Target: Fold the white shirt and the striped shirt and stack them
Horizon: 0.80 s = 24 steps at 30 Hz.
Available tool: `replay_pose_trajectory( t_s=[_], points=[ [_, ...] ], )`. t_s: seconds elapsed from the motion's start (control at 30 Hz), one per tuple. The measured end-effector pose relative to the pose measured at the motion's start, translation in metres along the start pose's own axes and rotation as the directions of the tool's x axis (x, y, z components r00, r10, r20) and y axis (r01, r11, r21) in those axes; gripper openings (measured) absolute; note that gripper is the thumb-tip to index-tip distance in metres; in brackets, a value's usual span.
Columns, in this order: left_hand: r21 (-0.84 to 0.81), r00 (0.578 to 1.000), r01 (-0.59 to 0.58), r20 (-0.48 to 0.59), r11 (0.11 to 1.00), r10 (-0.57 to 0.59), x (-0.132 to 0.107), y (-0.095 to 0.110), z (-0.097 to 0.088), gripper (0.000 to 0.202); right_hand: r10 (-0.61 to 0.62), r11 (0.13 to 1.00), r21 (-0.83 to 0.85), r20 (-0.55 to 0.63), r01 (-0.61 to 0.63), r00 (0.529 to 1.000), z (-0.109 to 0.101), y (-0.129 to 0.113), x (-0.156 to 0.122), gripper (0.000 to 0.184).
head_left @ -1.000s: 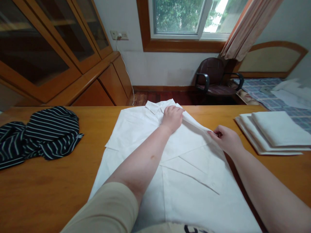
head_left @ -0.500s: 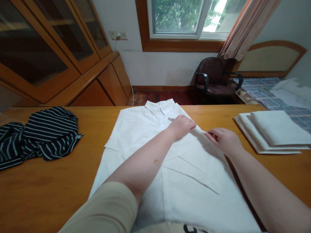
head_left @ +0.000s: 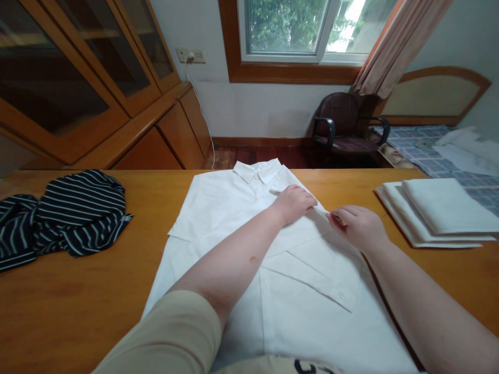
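A white collared shirt (head_left: 222,208) lies spread on the wooden table (head_left: 78,296), collar at the far edge, its right side folded in over the body. My left hand (head_left: 294,202) rests on the folded edge near the right shoulder, fingers curled and pressing the cloth. Close beside it, my right hand (head_left: 356,224) pinches the same folded edge of the shirt between its fingertips.
A crumpled dark striped garment (head_left: 66,215) lies at the table's left. A stack of folded white cloths (head_left: 440,213) sits at the right. Beyond the table stand a wooden cabinet (head_left: 97,88), a dark armchair (head_left: 345,127) and a bed (head_left: 440,150).
My left hand slid from the collar rightward along the folded edge to the shoulder. My right hand shifted slightly left toward it, still on the fold.
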<state>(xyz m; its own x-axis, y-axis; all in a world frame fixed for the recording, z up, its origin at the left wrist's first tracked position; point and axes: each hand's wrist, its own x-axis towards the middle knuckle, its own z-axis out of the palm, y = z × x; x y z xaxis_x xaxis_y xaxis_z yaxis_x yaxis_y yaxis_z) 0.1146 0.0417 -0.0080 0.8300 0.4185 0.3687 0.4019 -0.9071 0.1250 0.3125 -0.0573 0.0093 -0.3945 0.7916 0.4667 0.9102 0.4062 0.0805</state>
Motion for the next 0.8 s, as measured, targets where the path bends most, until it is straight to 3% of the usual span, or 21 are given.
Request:
replay_pose_trajectory(
  t_s=[0.13, 0.33, 0.5, 0.63, 0.8],
  points=[
    [0.015, 0.999, -0.049, 0.014, 0.999, 0.049, 0.002, 0.001, 0.006, 0.017, 0.073, 0.994, -0.079, -0.019, -0.074, 0.997, 0.000, -0.012, 0.005, 0.031],
    [0.023, 0.998, 0.054, -0.019, 0.998, -0.053, -0.001, -0.008, 0.005, 0.018, 0.079, 0.993, -0.086, 0.022, -0.077, 0.997, 0.005, -0.013, 0.006, 0.039],
    [0.026, 0.998, 0.050, -0.045, 0.998, -0.049, -0.002, -0.012, 0.005, 0.019, 0.076, 0.990, -0.123, 0.026, -0.072, 0.997, 0.008, -0.012, 0.006, 0.044],
    [0.046, 0.986, 0.151, -0.075, 0.988, -0.147, -0.004, -0.022, 0.003, 0.018, 0.065, 0.993, -0.096, 0.004, -0.064, 0.998, 0.009, -0.007, 0.003, 0.042],
    [0.059, 0.942, 0.324, -0.115, 0.944, -0.316, -0.010, -0.043, -0.004, 0.018, 0.151, 0.988, -0.019, 0.020, -0.151, 0.988, 0.009, 0.004, -0.001, 0.042]
  ],
)
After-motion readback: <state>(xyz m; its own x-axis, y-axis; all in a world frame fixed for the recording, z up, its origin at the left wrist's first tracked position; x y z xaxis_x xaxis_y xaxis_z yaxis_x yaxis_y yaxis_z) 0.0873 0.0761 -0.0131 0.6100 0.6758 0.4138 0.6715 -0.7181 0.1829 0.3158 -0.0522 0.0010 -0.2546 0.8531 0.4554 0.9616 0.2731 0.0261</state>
